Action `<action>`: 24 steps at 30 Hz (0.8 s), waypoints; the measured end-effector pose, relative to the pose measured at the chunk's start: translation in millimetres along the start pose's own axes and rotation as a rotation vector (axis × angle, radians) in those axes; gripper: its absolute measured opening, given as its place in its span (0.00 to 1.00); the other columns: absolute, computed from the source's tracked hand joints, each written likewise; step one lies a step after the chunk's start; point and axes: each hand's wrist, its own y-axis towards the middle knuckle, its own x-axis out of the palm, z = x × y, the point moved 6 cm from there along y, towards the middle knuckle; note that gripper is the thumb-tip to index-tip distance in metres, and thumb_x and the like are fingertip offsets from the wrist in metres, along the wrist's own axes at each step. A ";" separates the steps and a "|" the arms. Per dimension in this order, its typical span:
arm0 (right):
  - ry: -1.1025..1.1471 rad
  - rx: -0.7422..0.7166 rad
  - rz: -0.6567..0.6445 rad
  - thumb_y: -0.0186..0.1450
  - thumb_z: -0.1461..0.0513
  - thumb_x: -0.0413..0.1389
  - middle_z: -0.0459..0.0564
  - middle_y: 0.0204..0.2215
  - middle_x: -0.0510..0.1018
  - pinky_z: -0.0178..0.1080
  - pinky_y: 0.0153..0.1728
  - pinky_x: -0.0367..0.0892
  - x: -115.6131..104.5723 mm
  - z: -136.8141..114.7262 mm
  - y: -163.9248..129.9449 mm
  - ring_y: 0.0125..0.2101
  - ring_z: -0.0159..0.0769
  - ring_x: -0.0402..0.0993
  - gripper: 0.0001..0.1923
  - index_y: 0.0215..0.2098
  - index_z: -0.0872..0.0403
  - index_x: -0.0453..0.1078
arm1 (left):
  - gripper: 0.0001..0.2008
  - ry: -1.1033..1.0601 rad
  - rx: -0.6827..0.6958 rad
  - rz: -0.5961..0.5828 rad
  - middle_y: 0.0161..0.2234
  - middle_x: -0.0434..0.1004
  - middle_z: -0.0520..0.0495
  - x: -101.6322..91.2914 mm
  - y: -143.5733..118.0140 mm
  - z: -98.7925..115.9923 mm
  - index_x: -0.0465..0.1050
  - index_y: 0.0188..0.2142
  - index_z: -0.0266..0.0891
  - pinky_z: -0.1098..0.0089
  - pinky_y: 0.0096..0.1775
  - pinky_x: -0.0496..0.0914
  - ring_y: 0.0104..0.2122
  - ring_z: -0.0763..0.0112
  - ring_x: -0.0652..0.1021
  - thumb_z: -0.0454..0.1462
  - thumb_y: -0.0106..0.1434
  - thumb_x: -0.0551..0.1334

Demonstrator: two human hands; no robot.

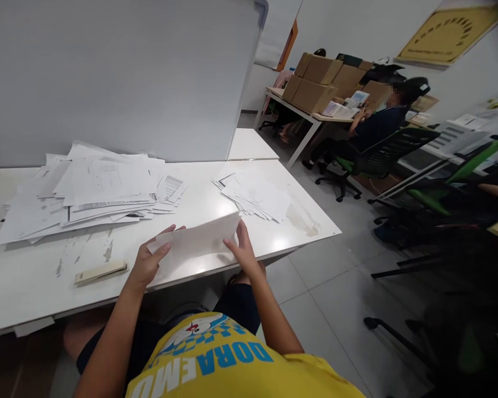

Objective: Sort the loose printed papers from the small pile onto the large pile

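Observation:
Between my two hands I hold white sheets of paper [199, 239], tilted up over the table's front edge. My left hand [148, 258] grips the left end with the thumb on the near side. At the right end, my right hand [241, 247] pinches the paper between thumb and fingers. Whether it is one sheet or a thin stack, I cannot tell. A cream stapler [102, 272] lies on the table to the left of my left hand. Beyond the held paper are a large untidy paper pile [108, 179] and a smaller stack of papers [253, 193].
The white table [20, 287] ends at a corner on the right. A whiteboard [116, 77] stands along its back. Farther right, a seated person [377, 124] works at a desk with cardboard boxes [315, 94]. Office chairs [392, 152] occupy the tiled floor there.

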 end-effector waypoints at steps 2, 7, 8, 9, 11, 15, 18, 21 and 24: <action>0.163 -0.010 -0.041 0.61 0.50 0.62 0.56 0.53 0.78 0.54 0.60 0.64 3.7 -4.7 9.8 0.58 0.50 0.71 0.22 0.50 0.51 0.73 | 0.33 0.084 0.170 -0.097 0.60 0.72 0.36 1.5 -3.2 12.5 0.68 0.62 0.44 0.47 0.62 0.66 0.61 0.48 0.72 0.47 0.59 0.69; 0.357 -0.119 0.009 0.62 0.53 0.62 0.49 0.34 0.80 0.49 0.53 0.68 11.0 -8.6 8.0 0.45 0.44 0.78 0.09 0.34 0.50 0.72 | 0.42 0.307 0.495 -0.055 0.69 0.57 0.39 -9.7 -8.4 6.7 0.47 0.70 0.55 0.46 0.66 0.56 0.68 0.53 0.60 0.43 0.63 0.67; 0.358 -0.109 0.002 0.62 0.54 0.62 0.49 0.36 0.80 0.48 0.51 0.69 12.1 -6.3 6.3 0.44 0.43 0.78 0.10 0.37 0.50 0.72 | 0.41 0.336 0.489 -0.025 0.68 0.59 0.38 -13.1 -8.1 -0.1 0.46 0.71 0.54 0.47 0.65 0.59 0.67 0.54 0.63 0.43 0.64 0.66; 0.347 -0.098 -0.011 0.62 0.54 0.62 0.49 0.37 0.80 0.47 0.50 0.69 13.0 -4.1 5.6 0.45 0.43 0.78 0.10 0.39 0.50 0.72 | 0.41 0.353 0.477 0.001 0.67 0.62 0.37 -16.1 -7.6 -6.3 0.46 0.71 0.53 0.48 0.63 0.63 0.65 0.54 0.67 0.43 0.64 0.65; 0.302 -0.078 -0.059 0.63 0.54 0.61 0.50 0.38 0.80 0.46 0.50 0.68 15.1 -0.6 7.2 0.45 0.42 0.77 0.11 0.41 0.50 0.71 | 0.40 0.364 0.438 0.030 0.63 0.66 0.37 -19.1 -5.3 -15.6 0.47 0.70 0.52 0.51 0.59 0.68 0.60 0.56 0.72 0.44 0.64 0.65; 0.151 0.005 -0.125 0.60 0.49 0.61 0.50 0.36 0.80 0.45 0.47 0.69 13.9 5.9 18.7 0.42 0.43 0.76 0.15 0.38 0.50 0.72 | 0.36 0.377 0.297 0.121 0.54 0.73 0.40 -18.1 0.4 -21.0 0.55 0.67 0.47 0.59 0.53 0.71 0.51 0.62 0.77 0.47 0.63 0.65; 0.015 0.118 -0.095 0.56 0.47 0.62 0.50 0.33 0.80 0.44 0.43 0.69 -8.4 8.9 22.4 0.38 0.44 0.75 0.18 0.34 0.52 0.73 | 0.31 0.420 0.193 0.226 0.46 0.76 0.43 -17.2 -10.3 -14.0 0.62 0.63 0.43 0.64 0.51 0.72 0.45 0.65 0.77 0.50 0.64 0.62; -0.060 0.254 -0.123 0.55 0.46 0.63 0.51 0.33 0.81 0.43 0.39 0.69 -36.2 8.9 14.9 0.36 0.44 0.76 0.21 0.36 0.53 0.75 | 0.28 0.617 0.211 0.302 0.44 0.77 0.44 -23.9 -43.5 9.7 0.62 0.63 0.43 0.61 0.56 0.69 0.46 0.64 0.77 0.48 0.66 0.59; 0.001 0.413 -0.210 0.53 0.47 0.65 0.52 0.34 0.82 0.42 0.36 0.70 -37.9 12.2 -2.1 0.35 0.45 0.77 0.23 0.39 0.54 0.76 | 0.25 0.912 0.302 0.494 0.50 0.77 0.44 -52.1 -89.0 41.8 0.64 0.63 0.44 0.57 0.63 0.62 0.55 0.60 0.74 0.43 0.67 0.59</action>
